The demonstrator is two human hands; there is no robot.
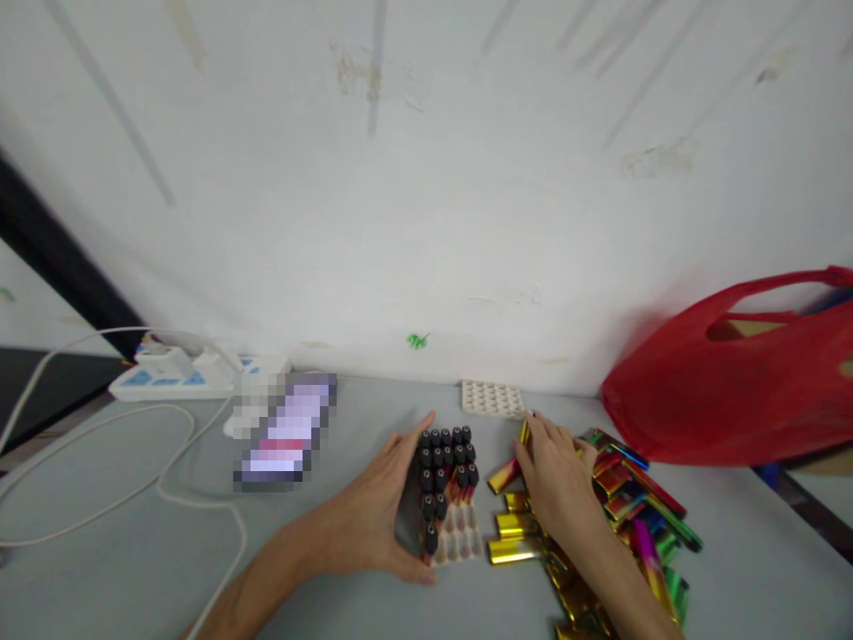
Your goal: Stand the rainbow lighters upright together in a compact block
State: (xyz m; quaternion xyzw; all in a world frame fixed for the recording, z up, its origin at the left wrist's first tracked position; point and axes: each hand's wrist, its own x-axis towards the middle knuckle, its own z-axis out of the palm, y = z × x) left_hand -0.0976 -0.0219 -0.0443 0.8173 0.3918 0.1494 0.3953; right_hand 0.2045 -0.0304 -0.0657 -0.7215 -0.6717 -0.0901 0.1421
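Observation:
A pale moulded tray (459,542) stands on the grey table, holding several upright tubes with black tips (436,458) in its back and left parts. Bare cells show at its front right. My left hand (373,507) spans the tray's left side, fingers at the back corner and thumb at the front, gripping it. Over the pile of shiny metallic tubes (516,551), gold and multicoloured, lies my right hand (556,480). Its fingers are curled at a gold tube (524,434) at the back of the pile, and the fingertips are partly hidden.
Behind the tray lies another pale tray (493,399) with cells. A red bag (733,382) stands at the right by the white wall (426,196). At left are a phone (286,431), a power strip (200,378) and a looping white cable (177,498).

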